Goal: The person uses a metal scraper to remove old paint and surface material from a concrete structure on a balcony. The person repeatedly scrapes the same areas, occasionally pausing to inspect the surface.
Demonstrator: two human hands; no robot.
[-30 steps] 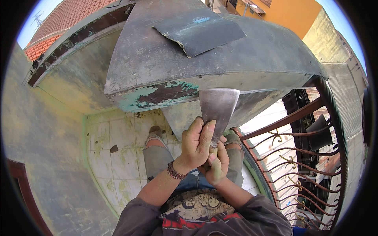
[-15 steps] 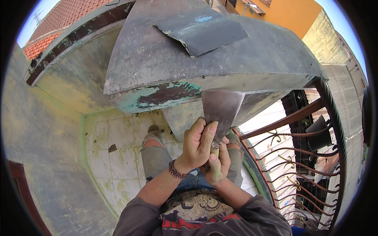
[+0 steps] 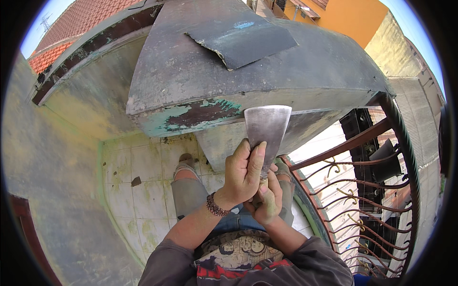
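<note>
A wide metal scraper [image 3: 266, 128] points up, its blade edge against the front face of a grey concrete slab [image 3: 248, 71]. My left hand [image 3: 242, 174] grips the scraper where blade meets handle, thumb laid on the blade. Just below it, my right hand [image 3: 266, 202] is wrapped around the handle, which is mostly hidden. To the left of the blade, the slab's edge shows a patch of flaking green and dark brown paint [image 3: 198, 113].
A torn dark sheet [image 3: 241, 40] lies on top of the slab. A rusty curved iron railing [image 3: 362, 190] runs along the right. Below are stained white floor tiles [image 3: 138, 190], my legs and sandalled feet. A weathered wall [image 3: 43, 157] stands on the left.
The scraper blade has slid to the right along the slab's edge and risen slightly; both hands moved with it and kept their grip.
</note>
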